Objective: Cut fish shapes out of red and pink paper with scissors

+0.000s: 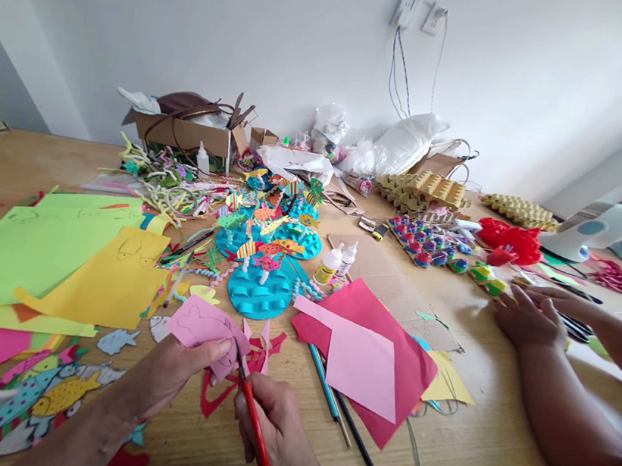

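Note:
My left hand [187, 366] pinches a piece of pink paper [199, 321] that bears a pencilled fish outline. In my right hand [278, 420] are red-handled scissors [252, 428], their blades at the paper's right edge. Red and pink paper scraps [260, 348] lie just beyond the scissors. Close to my left forearm is a heap of cut-out paper fish, among them a yellow spotted fish [66, 393] and a grey fish [117, 341]. Past the pink paper stands a blue round base [259, 291] with paper loops and coloured fish on it.
Green sheets [50, 252] and a yellow sheet [122, 277] lie left. Right are a dark pink sheet [359, 323], brushes [360, 442] and glue bottles [328, 263]. Another person's hands [534, 320] work near painted egg-carton pieces [424, 244]. Egg trays [425, 191] and boxes [186, 136] line the wall.

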`<state>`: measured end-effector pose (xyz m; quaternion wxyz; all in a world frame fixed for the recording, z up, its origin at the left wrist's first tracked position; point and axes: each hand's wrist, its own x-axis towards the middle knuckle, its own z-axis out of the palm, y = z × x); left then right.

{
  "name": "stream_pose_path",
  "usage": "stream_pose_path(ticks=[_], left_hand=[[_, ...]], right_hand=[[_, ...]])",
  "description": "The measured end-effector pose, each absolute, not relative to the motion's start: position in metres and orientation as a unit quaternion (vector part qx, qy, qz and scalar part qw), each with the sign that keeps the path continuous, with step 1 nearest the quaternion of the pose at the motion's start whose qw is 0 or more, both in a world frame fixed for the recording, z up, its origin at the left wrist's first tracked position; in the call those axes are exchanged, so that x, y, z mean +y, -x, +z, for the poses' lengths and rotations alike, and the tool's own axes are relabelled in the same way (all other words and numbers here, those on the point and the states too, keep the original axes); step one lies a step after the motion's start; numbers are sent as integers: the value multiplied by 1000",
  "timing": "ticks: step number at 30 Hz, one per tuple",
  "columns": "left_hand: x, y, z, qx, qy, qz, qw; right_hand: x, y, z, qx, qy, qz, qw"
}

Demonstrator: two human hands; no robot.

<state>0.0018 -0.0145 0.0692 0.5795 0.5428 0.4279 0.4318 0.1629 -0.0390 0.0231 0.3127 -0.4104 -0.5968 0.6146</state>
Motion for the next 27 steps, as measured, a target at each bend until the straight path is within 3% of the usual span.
stream_pose_path(ticks=[27], left_hand=[[-12, 4, 70, 465, -544, 390, 580]], right_hand=[[-38, -165, 32, -624, 408, 586, 316]])
